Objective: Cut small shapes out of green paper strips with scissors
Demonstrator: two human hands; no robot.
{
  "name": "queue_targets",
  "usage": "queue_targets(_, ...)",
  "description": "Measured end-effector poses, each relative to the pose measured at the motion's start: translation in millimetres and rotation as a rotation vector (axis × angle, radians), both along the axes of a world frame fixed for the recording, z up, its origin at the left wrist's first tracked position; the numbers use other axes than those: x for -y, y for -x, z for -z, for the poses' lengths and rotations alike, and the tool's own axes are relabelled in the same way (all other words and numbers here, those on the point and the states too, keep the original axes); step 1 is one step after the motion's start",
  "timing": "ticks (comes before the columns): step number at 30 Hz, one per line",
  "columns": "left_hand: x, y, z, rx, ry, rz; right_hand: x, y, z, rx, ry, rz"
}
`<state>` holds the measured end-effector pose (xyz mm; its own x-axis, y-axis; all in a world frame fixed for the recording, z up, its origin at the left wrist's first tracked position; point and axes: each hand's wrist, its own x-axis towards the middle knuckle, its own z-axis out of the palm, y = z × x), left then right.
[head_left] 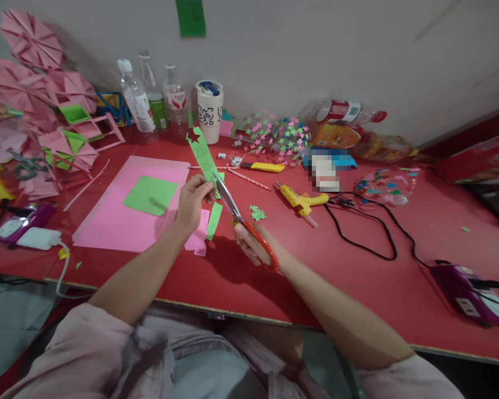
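Note:
My left hand (pixel 193 200) pinches a long green paper strip (pixel 202 153) that stands up from my fingers, with a star-shaped hole near its top. My right hand (pixel 253 246) grips red-handled scissors (pixel 244 224); their blades point up-left and meet the strip beside my left fingers. Small green cut-out stars (pixel 257 213) lie on the red table (pixel 357 277) just right of the blades. Under my left hand lie a green offcut (pixel 214 220) and pink scraps (pixel 198 235).
A pink sheet (pixel 116 213) with a green square (pixel 150 194) lies at left. Bottles (pixel 136 102), a cup (pixel 209 110), a star pile (pixel 274 136), a yellow knife (pixel 263 166), a glue gun (pixel 301 199) with black cord (pixel 366 244), purple power strips (pixel 469 288) and pink paper fans (pixel 37 83) surround them.

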<state>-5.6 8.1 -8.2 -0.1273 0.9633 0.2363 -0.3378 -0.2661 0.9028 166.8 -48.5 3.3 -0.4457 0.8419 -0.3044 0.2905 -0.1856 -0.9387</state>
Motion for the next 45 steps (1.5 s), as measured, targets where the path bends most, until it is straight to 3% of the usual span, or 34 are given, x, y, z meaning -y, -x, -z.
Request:
queue_targets(30, -1, -2, 3.7, 0.029, 0.008, 0.012, 0, 3, 1.8, 0.090, -0.030, 0.064)
queue_targets(39, -2, 4, -3.7, 0.094, 0.041, -0.086, -4, 0, 0.9, 0.039, 0.007, 0.050)
queue_targets(45, -4, 0, -1.6, 0.081, 0.089, 0.045, -4, 1, 2.1, 0.015, -0.006, 0.076)
